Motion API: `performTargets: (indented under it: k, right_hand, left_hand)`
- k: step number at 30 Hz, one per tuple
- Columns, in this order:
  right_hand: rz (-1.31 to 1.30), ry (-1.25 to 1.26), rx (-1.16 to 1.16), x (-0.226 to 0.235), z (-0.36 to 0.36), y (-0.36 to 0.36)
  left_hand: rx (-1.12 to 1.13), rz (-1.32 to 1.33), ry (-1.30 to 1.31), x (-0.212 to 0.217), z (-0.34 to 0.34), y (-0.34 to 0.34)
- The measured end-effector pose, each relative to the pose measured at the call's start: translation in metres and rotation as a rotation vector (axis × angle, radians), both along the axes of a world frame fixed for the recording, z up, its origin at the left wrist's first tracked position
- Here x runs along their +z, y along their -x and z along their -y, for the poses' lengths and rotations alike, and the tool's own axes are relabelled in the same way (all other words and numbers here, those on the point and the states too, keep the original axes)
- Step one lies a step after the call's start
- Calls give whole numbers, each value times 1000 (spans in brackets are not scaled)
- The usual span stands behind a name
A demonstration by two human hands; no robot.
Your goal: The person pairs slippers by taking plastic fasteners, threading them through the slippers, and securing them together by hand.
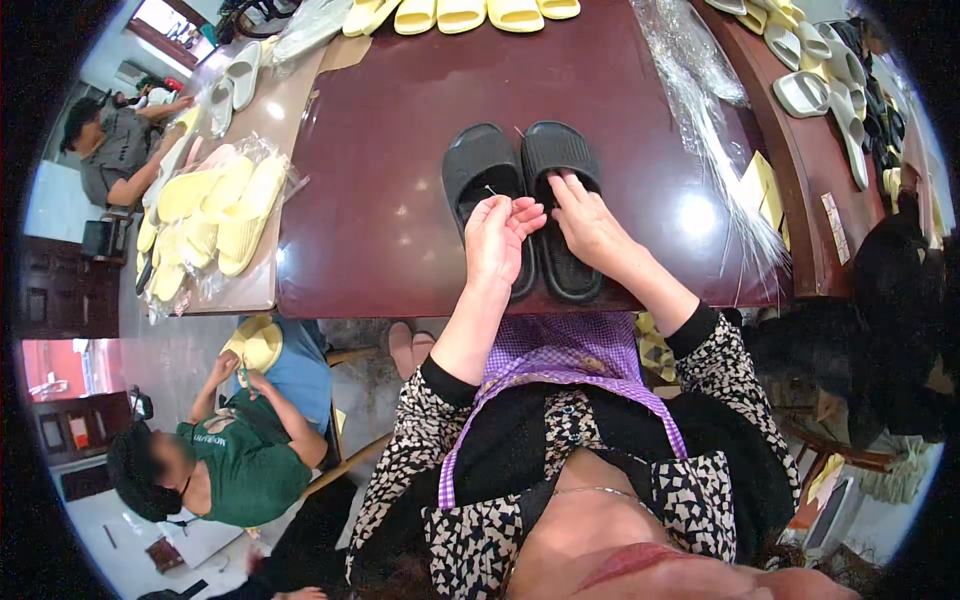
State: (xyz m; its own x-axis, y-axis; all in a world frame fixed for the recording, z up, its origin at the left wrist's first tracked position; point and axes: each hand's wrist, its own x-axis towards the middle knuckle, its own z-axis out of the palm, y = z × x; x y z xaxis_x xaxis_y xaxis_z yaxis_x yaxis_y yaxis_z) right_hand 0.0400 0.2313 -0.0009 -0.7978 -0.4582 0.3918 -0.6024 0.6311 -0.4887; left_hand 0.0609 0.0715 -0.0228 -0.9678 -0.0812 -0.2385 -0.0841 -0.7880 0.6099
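Observation:
Two black slide sandals lie side by side on the dark red table (380, 200). The left sandal (480, 165) lies under my left hand (497, 240), whose fingertips pinch a thin clear plastic tie above the strap. My right hand (590, 225) presses flat on the right sandal (562, 155), fingers at the edge of its strap. Both hands meet between the two sandals.
A bundle of clear plastic ties (715, 150) and yellow tags (762, 185) lie to my right. Yellow sandals in a clear bag (215, 215) sit on the left table. More pale sandals (815, 70) line the far right. A person in green (235, 450) and another person (115, 145) work at left.

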Motion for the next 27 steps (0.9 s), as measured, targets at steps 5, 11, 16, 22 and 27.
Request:
performTargets:
  k: [5, 11, 16, 22, 27]
  right_hand:
    - [-132, -53, 9, -2, -1, -1]
    - [-86, 297, 118, 23, -1, 14]
    - [-61, 276, -36, 63, 2, 84]
    - [167, -166, 72, 41, 34, 166]
    - [368, -526, 150, 42, 62, 173]
  left_hand:
    - [32, 13, -19, 3, -6, 0]
    - [39, 17, -25, 2, -5, 1]
    - [29, 28, -16, 3, -5, 3]
    - [26, 34, 20, -1, 0, 13]
    - [53, 109, 85, 0, 10, 25]
